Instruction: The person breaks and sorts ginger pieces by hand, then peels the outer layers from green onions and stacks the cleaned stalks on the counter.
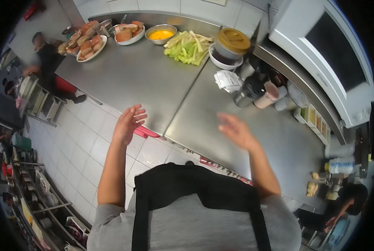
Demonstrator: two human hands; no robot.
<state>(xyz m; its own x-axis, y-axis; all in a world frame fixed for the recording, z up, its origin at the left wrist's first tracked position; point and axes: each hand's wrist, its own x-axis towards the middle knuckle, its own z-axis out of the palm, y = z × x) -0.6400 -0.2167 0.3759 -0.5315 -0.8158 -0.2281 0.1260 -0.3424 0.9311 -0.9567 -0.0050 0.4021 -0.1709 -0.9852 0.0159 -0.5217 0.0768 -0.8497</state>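
My left hand (130,124) is raised at the front edge of the steel counter (141,79), fingers loosely bent and apart, with nothing in it. Over the right part of the counter hovers my right hand (236,130), a little blurred, its fingers spread and holding nothing. Paper slips (228,80) lie beyond it, beside a dark bottle (249,93) and a pink tumbler (267,95). At the back sit a pile of pale green cut vegetables (187,49), a metal bowl of yellow liquid (161,35) and a bowl of meat chunks (129,33).
An oval plate of meat (90,49) stands at the back left. A yellow-lidded tub (233,42) sits in a white bowl. A white appliance (325,50) overhangs the right side. One person (48,62) is at far left, another (341,207) at lower right.
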